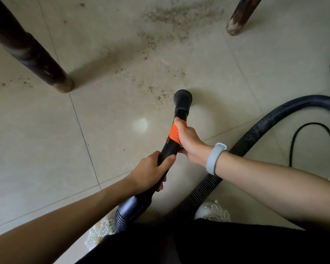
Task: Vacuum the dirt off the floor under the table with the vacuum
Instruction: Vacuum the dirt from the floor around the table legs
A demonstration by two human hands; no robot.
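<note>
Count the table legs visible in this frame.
2. One table leg stands at the left, the other table leg at the upper right beyond the dirt. More may be outside the frame.

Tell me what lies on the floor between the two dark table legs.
In the head view, scattered brown dirt covers the pale floor tiles between the left table leg and right table leg; nothing else.
</note>
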